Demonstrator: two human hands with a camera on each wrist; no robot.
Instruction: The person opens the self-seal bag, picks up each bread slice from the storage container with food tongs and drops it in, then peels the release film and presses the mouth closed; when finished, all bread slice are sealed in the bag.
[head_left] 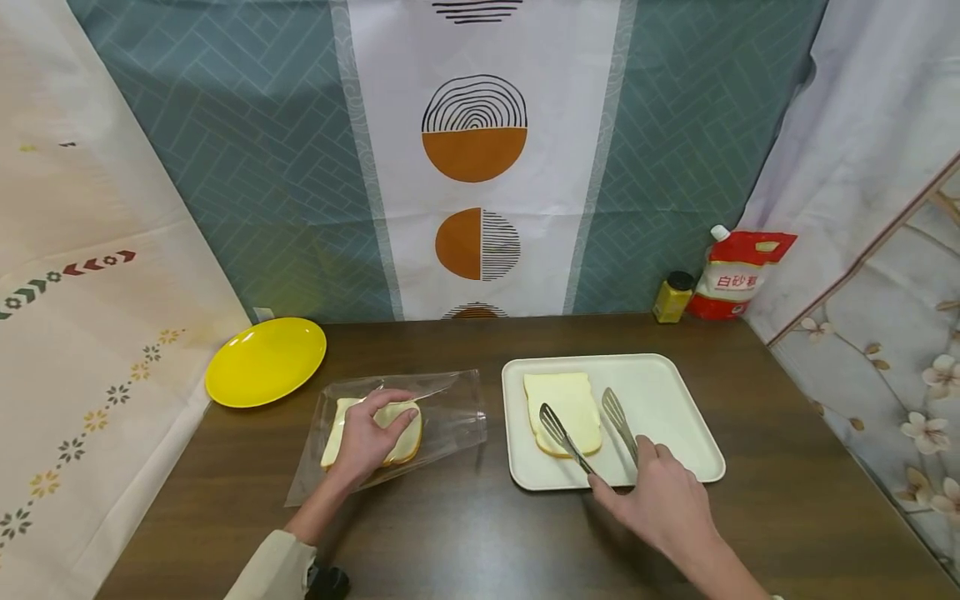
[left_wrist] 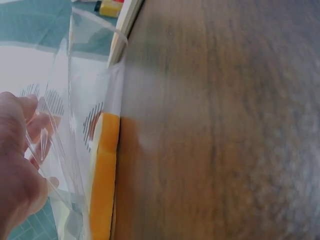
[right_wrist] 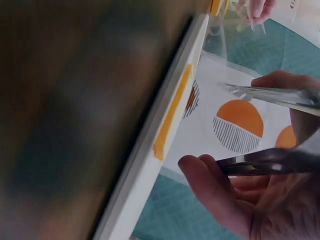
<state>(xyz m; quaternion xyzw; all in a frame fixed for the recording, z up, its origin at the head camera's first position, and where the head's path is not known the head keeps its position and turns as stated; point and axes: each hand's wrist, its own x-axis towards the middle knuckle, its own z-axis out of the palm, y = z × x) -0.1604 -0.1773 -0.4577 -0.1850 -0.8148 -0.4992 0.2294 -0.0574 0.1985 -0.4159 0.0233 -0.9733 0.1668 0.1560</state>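
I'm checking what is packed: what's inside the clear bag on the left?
Crusted white bread shows through the clear bag. The left hand covers part of it; whatever lies beneath cannot be seen.

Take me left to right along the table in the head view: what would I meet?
Yellow plate → bagged bread → bread slice on the white tray → yellow jar with a dark lid → red-and-white pouch.
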